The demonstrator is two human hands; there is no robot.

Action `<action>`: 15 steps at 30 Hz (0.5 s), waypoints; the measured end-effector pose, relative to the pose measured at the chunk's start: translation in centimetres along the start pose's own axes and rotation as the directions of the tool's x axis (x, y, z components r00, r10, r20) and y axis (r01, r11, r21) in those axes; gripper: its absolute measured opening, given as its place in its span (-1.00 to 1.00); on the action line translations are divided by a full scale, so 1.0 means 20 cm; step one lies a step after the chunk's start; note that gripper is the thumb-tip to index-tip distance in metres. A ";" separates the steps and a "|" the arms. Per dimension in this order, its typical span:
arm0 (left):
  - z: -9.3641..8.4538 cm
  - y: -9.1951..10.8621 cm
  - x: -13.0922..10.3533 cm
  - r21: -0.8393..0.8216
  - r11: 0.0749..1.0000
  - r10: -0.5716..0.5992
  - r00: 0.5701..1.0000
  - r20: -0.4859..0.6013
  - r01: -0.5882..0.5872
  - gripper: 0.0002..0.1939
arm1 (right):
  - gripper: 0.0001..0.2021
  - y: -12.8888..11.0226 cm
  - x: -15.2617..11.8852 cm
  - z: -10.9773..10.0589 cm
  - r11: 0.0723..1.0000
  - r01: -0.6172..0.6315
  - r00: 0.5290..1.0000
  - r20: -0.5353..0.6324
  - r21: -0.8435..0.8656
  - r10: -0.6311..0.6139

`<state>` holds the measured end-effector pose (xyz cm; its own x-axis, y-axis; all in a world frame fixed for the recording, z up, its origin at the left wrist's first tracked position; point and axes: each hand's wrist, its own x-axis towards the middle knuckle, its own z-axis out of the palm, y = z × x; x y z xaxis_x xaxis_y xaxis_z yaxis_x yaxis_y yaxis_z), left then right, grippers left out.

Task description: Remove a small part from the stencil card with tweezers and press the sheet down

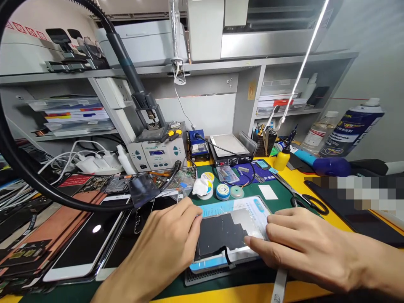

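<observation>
A phone back panel [222, 231] lies face down on the green mat [280, 201], dark shielding on its inside and a light blue film around its edge. My left hand [166, 242] rests on the panel's left edge, fingers curled against it. My right hand [293, 244] lies flat at the panel's right side, its fingertips pressing the lower right part of the panel. Neither hand holds a tool.
Phones and screens [85, 244] are stacked at the left. A soldering station [157, 153], a heating plate [227, 148], solder wick rolls [222, 191], scissors [304, 200], a yellow bottle [282, 159] and a spray can [352, 128] stand behind. A black hose [19, 164] arcs over the left.
</observation>
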<state>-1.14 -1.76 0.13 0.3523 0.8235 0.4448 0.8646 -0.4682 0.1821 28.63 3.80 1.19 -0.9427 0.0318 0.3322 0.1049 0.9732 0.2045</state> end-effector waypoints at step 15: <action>0.04 0.13 -0.04 -0.079 0.979 0.174 0.968 -0.181 -0.190 -0.87 | -0.60 -0.02 0.07 0.00 0.990 0.127 0.990 0.050 0.053 -0.130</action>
<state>1.22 -3.36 -0.37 0.4263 0.6577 0.6210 0.7507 -0.6402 0.1627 27.26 3.49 1.62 -0.9631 -0.0832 0.2561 -0.0326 0.9801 0.1957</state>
